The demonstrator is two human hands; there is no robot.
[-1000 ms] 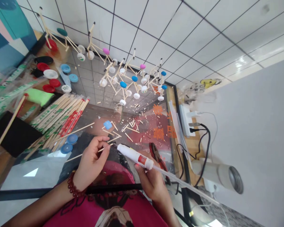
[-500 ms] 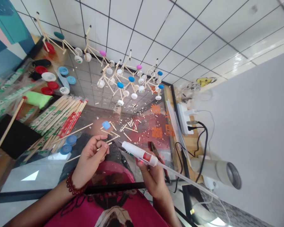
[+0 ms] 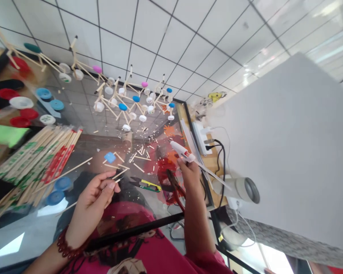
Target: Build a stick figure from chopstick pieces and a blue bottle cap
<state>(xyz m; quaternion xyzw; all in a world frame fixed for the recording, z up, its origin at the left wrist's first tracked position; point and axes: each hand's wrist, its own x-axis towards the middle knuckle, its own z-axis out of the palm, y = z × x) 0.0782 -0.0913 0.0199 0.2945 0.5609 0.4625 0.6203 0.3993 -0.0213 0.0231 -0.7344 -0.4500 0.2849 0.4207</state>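
Between the thumb and fingers of my left hand [image 3: 98, 194] is a short wooden stick [image 3: 119, 180], its tip dark. My right hand [image 3: 190, 171] grips a white hot glue gun [image 3: 181, 149] at the right side of the table, with a long clear glue stick [image 3: 210, 171] sticking out of its back. Below the left hand's reach, yellow-and-green thread snips [image 3: 146, 184] lie on the glossy tabletop. Pliers [image 3: 175, 186] with red handles lie beside my right forearm, partly hidden. Cut stick pieces [image 3: 138, 167] and a blue square piece [image 3: 110, 157] lie beyond my left hand.
Several small bicycle-like stick models with bottle-cap wheels [image 3: 126, 128] stand along the back. Wrapped chopsticks [image 3: 42, 156] and blue caps [image 3: 55, 197] lie at left. A power strip [image 3: 201, 137] with black cables and a grey-white cylinder [image 3: 240, 189] are at right.
My right hand has carried the glue gun away from my left hand, toward the right and back, uncovering the snips. The left hand still pinches the stick. The view has shifted right.
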